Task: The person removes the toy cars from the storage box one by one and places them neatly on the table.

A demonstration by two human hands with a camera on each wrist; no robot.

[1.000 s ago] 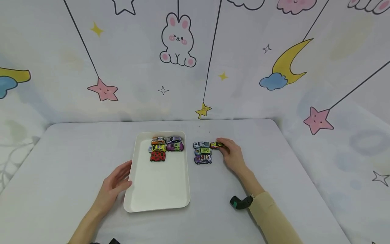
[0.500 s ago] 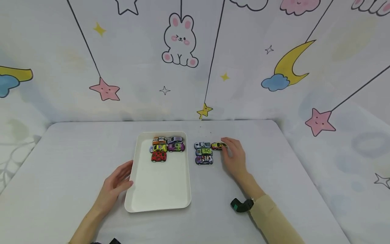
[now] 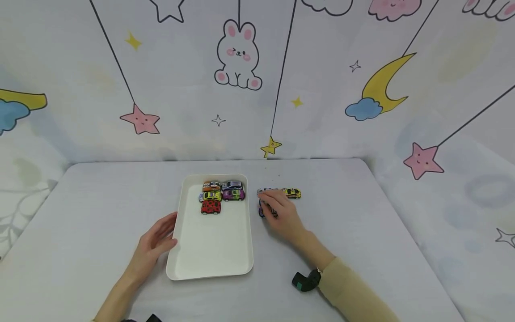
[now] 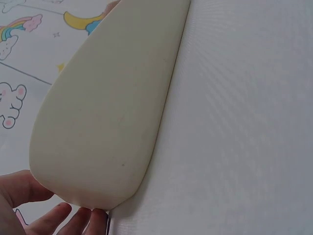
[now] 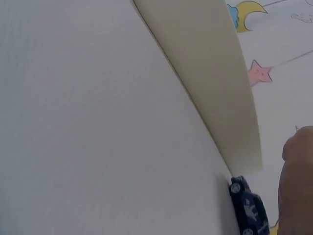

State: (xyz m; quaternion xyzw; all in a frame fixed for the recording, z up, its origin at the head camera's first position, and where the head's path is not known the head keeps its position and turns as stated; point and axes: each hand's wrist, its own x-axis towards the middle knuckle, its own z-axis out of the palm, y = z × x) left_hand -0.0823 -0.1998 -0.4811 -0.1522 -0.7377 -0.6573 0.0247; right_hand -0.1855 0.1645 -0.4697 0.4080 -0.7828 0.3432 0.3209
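My left hand [image 3: 150, 248] rests against the left side of a white tray [image 3: 209, 250]; in the left wrist view its fingertips [image 4: 98, 218] touch the outer wall. Inside the tray's far end stand a red toy car [image 3: 211, 207], a yellow one [image 3: 212, 196], an orange-white one [image 3: 211, 186], a silver one [image 3: 232, 185] and a purple-green one [image 3: 233, 195]. My right hand [image 3: 285, 219] is over the cars right of the tray, its fingers bent over them and partly hiding a purple car [image 5: 250, 211] and a pale one [image 3: 263, 190]. A green car seen earlier is hidden beneath it.
A yellow-red car [image 3: 292, 193] stands on the white table [image 3: 346, 214] just past my right hand. The tray's right wall [image 5: 210, 88] rises close beside the purple car. A patterned backdrop [image 3: 181, 67] hangs behind the table.
My right hand has left the yellow-red car, which stays beside the pale car, and has moved left and nearer, over the other cars. My left hand and the tray stay in place.
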